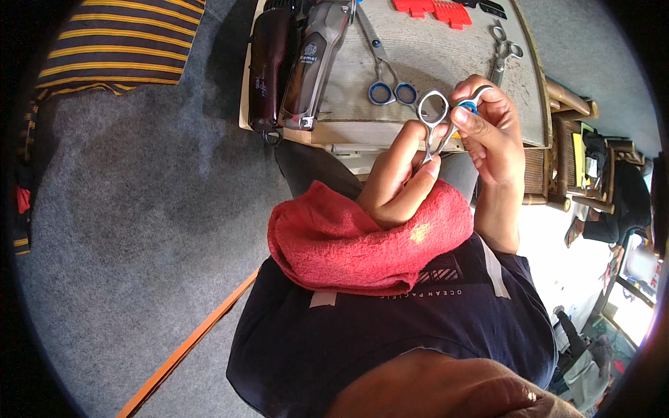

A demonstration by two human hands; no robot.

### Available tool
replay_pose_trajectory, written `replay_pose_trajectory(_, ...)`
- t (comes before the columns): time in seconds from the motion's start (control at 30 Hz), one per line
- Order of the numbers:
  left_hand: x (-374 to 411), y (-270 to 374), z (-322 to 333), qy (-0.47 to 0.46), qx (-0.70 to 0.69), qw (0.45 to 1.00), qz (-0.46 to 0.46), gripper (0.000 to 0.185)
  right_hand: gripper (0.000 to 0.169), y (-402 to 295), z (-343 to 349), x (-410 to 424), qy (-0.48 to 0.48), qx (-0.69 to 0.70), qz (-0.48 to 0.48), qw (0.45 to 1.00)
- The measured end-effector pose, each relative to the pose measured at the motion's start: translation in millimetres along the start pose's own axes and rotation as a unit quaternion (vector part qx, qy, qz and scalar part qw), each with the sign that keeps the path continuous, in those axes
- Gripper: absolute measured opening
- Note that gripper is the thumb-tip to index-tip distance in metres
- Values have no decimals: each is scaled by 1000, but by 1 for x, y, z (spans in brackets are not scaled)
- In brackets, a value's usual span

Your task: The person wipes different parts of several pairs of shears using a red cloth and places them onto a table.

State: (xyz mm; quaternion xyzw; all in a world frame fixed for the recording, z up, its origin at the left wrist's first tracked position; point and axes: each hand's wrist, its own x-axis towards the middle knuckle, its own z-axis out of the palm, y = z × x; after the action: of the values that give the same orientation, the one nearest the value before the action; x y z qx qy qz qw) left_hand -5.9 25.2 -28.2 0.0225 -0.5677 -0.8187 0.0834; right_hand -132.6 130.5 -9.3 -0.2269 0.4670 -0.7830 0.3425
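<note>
My left hand (395, 180) pinches a pair of steel hairdressing scissors (429, 137) at the shanks below the finger rings. The blades are hidden behind my left fingers. One ring stands up bare on the left. At the other ring, my right hand (496, 138) grips a blue insert (468, 106) between thumb and fingers; a curved finger rest juts out above it. A red towel (360, 256) is draped around my left wrist and forearm and lies against my dark shirt (418, 329).
On the worn table (339, 112) lie two hair clippers (319, 62) (269, 68), thinning scissors (381, 55) with blue ring inserts, other scissors (503, 52) and red clipper guards (436, 10). Bamboo furniture (559, 157) stands to the right, with a person (627, 204) farther off. Striped cloth (123, 44) is at upper left.
</note>
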Motion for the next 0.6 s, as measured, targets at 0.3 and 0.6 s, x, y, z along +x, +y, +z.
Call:
replay_pose_trajectory(0.3, 3, -6, -3, -26, 56, 998, 27, 35, 20, 4, -3, -4, -32, 21, -45, 998)
replay_pose_trajectory(0.6, 3, -11, -5, -31, 35, 998, 38, 32, 20, 3, 4, -9, -5, -72, -95, 993)
